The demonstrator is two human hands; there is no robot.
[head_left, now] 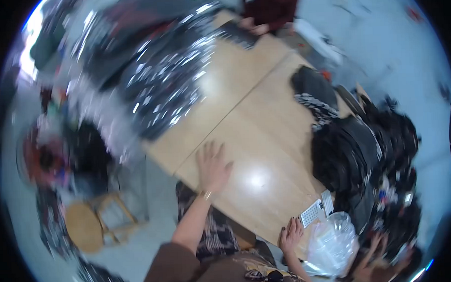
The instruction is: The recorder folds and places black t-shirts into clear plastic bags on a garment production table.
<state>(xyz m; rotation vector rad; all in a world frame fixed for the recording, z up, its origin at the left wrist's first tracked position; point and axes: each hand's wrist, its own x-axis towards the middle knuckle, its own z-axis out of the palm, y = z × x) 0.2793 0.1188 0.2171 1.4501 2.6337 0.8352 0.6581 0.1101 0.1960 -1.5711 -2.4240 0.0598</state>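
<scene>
Both hands free on the tabletop, limp plastic near the right one

My left hand [215,166] lies palm down near the middle of the frame, fingers apart, on the bare wood-coloured tabletop [265,134]. My right hand [291,235] rests at the tabletop's near edge, lower right of centre, fingers a little apart and nothing visible in its grasp. Just beside it are a white gridded piece [311,212] and, below that, a crumpled clear bag [331,244].

I judge the tabletop rigid, smooth and far too heavy to shift lightly; its near edge looks the natural place to hold. I'd expect the bag to be light, limp and slippery, so I would pinch a gathered fold on its left side, nearest my right hand. Something pale shows through it, but I cannot tell what. The white piece looks thin, stiff and light; I would lift it by its narrow edges, in case it is brittle.

The dark garments [168,68] under glossy film, upper left, look soft inside and slick outside.
</scene>
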